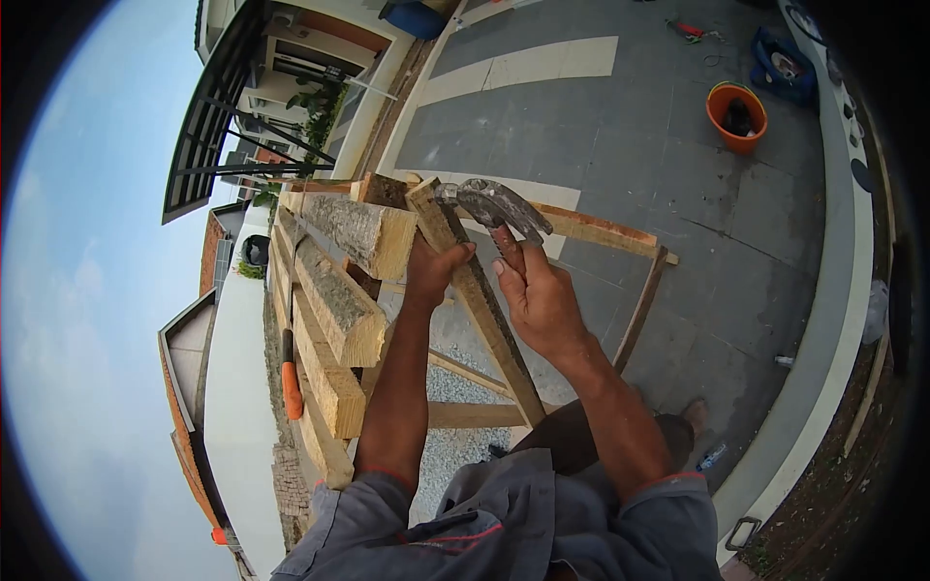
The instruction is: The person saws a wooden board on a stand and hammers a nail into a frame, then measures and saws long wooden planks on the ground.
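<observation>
My right hand [542, 295] is wrapped around the reddish handle of a claw hammer [494, 208], its fingers closed. The worn grey hammer head overlaps the upper end of a slanting wooden plank [480, 300], with the striking face right by the wood. My left hand [434, 271] grips that plank just below its top, thumb lying across the face; its other fingers are mostly hidden behind the wood. To the left of this hand, rough-sawn beams [363, 232] with bark-like sides lie side by side on the wooden frame, their cut ends toward me.
An orange-handled tool [292, 378] lies against the left beams. A horizontal rail [596, 230] and a leg [641, 310] of the frame extend to the right. Farther off on the paving stand an orange bucket [736, 118] and a blue bag [783, 68]; a red tool [688, 31] lies beyond.
</observation>
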`<move>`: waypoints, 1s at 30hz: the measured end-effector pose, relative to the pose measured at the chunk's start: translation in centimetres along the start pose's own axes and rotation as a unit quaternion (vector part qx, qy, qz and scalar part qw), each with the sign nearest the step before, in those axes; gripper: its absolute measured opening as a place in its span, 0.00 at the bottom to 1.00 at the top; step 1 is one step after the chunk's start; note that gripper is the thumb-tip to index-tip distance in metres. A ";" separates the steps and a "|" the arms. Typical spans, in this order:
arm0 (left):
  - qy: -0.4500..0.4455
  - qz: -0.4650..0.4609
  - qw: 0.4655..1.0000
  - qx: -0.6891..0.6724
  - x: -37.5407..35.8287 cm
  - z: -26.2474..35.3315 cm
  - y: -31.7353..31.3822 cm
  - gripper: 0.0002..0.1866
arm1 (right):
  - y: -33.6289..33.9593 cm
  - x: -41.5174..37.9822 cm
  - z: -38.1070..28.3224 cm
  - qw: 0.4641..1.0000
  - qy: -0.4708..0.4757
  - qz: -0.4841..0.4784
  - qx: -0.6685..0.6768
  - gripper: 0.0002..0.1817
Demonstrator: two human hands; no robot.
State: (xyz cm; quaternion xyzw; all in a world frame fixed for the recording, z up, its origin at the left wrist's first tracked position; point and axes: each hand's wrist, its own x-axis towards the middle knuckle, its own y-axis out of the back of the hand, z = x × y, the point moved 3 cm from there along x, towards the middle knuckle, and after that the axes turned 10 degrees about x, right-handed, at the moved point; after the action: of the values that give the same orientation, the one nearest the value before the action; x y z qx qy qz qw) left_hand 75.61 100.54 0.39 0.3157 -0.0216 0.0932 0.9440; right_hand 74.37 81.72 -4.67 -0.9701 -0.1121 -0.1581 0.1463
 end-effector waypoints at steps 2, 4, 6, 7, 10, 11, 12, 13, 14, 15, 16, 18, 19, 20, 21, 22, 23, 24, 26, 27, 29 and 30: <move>-0.001 0.014 1.000 0.000 -0.7 -0.3 0.1 0.25 | 1.4 -2.4 -4.0 0.970 0.122 0.153 0.146 0.10; 0.046 0.020 0.999 0.006 -0.4 -1.2 0.4 0.26 | 1.3 -3.3 -2.9 0.950 0.140 0.188 0.208 0.08; 0.038 0.042 0.998 0.016 -0.4 -1.4 0.8 0.26 | -0.6 -2.7 0.2 0.926 0.199 0.208 0.243 0.08; 0.022 0.023 0.999 0.017 -0.1 -0.7 0.7 0.26 | -2.3 -0.6 0.8 0.990 0.104 0.089 0.042 0.10; -0.010 0.000 1.000 0.012 0.5 0.4 -0.3 0.26 | -1.2 -0.6 -1.4 0.982 0.112 0.089 0.122 0.11; -0.004 0.012 1.000 0.007 -0.3 0.0 -0.1 0.25 | -0.3 -1.4 -2.9 0.973 0.128 0.123 0.147 0.09; 0.010 0.018 1.000 0.009 -1.1 -0.5 0.2 0.25 | 1.1 -2.2 -4.3 0.956 0.148 0.175 0.185 0.07; 0.040 0.020 0.999 0.008 -1.0 -1.0 0.3 0.28 | 0.7 -2.5 -3.7 0.958 0.140 0.170 0.186 0.07; 0.061 0.021 0.998 0.008 -0.4 -1.2 0.4 0.32 | 0.3 -2.3 -2.8 0.956 0.161 0.181 0.168 0.07; 0.066 0.016 0.998 -0.001 -0.3 -1.8 0.6 0.31 | -0.4 -2.2 -1.9 0.953 0.181 0.192 0.150 0.07; 0.060 0.017 0.998 -0.002 -0.1 -1.6 0.8 0.31 | -0.9 -1.7 -0.8 0.948 0.207 0.206 0.130 0.08; 0.042 -0.008 0.999 0.032 0.1 -1.0 0.7 0.30 | -2.5 -1.2 1.5 0.997 0.035 0.028 -0.059 0.07; 0.028 -0.014 0.999 0.028 1.0 -0.5 0.1 0.30 | -1.6 -1.4 0.8 0.996 0.058 0.059 0.014 0.07; 0.012 0.000 1.000 0.011 1.3 -0.2 0.0 0.30 | -1.1 -1.3 0.3 0.990 0.077 0.079 0.091 0.07; 0.017 0.012 1.000 -0.002 -0.1 -0.6 0.2 0.29 | -0.1 -1.9 -1.9 0.977 0.110 0.150 0.102 0.08; 0.028 0.014 0.999 -0.001 -0.7 -1.0 0.4 0.29 | -0.6 -1.9 -1.8 0.979 0.100 0.146 0.105 0.08; 0.047 0.015 0.999 -0.007 -0.6 -1.1 0.4 0.30 | -0.4 -1.8 -2.0 0.918 0.200 0.222 0.260 0.09; 0.062 0.016 0.998 -0.012 -0.4 -1.0 0.5 0.30 | -0.2 -1.7 -2.0 0.817 0.293 0.289 0.404 0.10; 0.057 0.015 0.998 -0.007 0.0 -1.7 0.7 0.30 | -2.1 -1.4 1.0 0.861 0.273 0.263 0.340 0.10; 0.040 0.006 0.999 0.000 0.0 -1.4 0.6 0.30 | -2.9 -0.6 1.8 0.964 0.130 0.131 0.189 0.09; 0.012 -0.004 1.000 0.007 1.7 -0.9 0.8 0.30 | -3.6 -0.9 2.5 0.985 0.125 0.085 0.087 0.08; 0.031 0.004 0.999 0.008 1.0 -1.2 0.9 0.30 | -3.1 -1.9 1.4 0.986 0.113 0.080 0.087 0.08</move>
State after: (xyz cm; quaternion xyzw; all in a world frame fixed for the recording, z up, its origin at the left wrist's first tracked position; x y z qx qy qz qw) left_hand 76.43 102.16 0.04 0.3198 0.0072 0.1067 0.9414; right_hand 72.18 84.73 -5.82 -0.9352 -0.0304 -0.2445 0.2543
